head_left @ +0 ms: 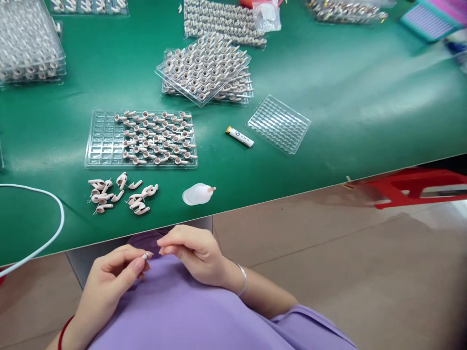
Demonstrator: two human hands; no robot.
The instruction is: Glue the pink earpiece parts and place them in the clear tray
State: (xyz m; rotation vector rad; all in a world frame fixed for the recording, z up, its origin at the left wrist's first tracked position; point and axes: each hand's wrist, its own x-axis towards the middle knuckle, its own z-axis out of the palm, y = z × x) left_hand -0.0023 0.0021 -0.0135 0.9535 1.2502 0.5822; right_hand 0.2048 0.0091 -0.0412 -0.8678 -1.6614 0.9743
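Note:
Close to my lap, my left hand (115, 274) pinches a small whitish earbud part (146, 256) between thumb and forefinger; most of it is hidden by the fingers. My right hand (199, 253) is just beside it, thumb and forefinger nearly together, and whatever is between them is too small to make out. On the table edge ahead lies a loose pile of pale earbud shells (102, 197), some with thin wires sticking out. Behind the pile, a clear plastic tray (100, 138) is filled with similar shells except at its left side. A white squeeze bottle (197, 194) with a reddish tip lies to the right.
A white cylinder with an orange end (240, 136) lies near a clear empty-celled tray (279, 124). Stacked filled trays (204, 68) stand farther back, with more stacks (29, 43) at left. A white cable (54, 233) curves at left; a red stool (419, 187) is at right.

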